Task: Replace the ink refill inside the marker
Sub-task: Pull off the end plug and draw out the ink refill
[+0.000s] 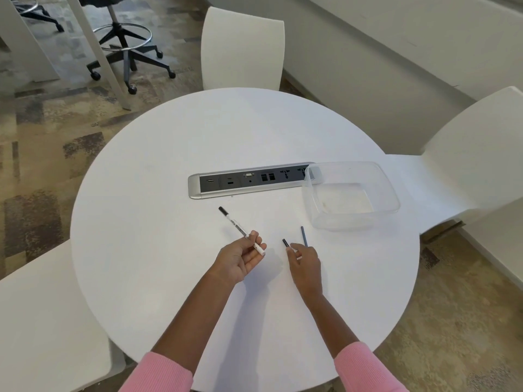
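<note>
Head view: left hand (240,260) fingers pinch marker (240,230), capped tip pointing far-left; right hand (304,267) pinches small dark piece (285,243)

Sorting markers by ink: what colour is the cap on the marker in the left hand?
Black, on a white barrel; the head view shows the marker clearly in the left hand.

We note a single view, taken from the person's head, facing forward and steeply down onto the round white table (175,171). It sits close to the near edge; both forearms in pink ribbed sleeves (158,372) enter from the bottom. The wide lens bends the outer parts: white moulded chairs (243,49) ring the table, patterned carpet and a black wheeled stool (124,43) lie beyond, top left
</note>
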Motion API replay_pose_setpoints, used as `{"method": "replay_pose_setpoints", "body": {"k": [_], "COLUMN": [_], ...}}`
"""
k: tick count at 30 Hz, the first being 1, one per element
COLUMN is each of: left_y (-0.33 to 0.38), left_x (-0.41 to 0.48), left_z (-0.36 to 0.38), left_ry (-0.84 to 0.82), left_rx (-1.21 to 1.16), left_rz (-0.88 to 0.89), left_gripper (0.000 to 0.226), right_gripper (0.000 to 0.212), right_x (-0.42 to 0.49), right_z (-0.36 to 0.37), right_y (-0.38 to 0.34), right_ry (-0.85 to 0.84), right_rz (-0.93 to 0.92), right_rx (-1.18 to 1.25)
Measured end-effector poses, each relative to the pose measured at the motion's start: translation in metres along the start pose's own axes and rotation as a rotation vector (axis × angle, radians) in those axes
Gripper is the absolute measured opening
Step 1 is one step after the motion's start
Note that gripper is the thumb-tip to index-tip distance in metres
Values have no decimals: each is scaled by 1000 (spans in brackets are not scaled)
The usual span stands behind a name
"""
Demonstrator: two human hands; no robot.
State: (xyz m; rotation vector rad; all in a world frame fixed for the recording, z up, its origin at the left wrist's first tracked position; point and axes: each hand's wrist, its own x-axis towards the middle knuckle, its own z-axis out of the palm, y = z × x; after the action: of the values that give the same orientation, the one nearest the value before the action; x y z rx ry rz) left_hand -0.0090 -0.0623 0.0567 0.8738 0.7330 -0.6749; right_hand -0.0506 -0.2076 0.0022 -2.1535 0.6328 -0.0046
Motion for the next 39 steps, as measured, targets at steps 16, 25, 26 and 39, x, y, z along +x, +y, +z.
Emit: {"method": "replay_pose_setpoints", "body": {"k": [16,25,26,39], "left_y": [-16,-13,-13,-10], "left_x": [14,24,24,30], "left_z": [-9,-16,-16,-19], "left_ry": [-69,-40,-41,-20], "left_rx": [195,-208,-216,-136], "left_rz": [-74,-69,-69,-26], "left_gripper": [28,69,70,68], "right_gripper": [16,10,11,17], "right_x": [4,-4,-5,2], "right_z": [-10,-4,-4,1], "right_y": [-38,-45,-46,-40], "right_ry": [-262,-116,-107,-62], "right_rz": [51,-337,-385,-319], "right_rx": [490,157,120,52]}}
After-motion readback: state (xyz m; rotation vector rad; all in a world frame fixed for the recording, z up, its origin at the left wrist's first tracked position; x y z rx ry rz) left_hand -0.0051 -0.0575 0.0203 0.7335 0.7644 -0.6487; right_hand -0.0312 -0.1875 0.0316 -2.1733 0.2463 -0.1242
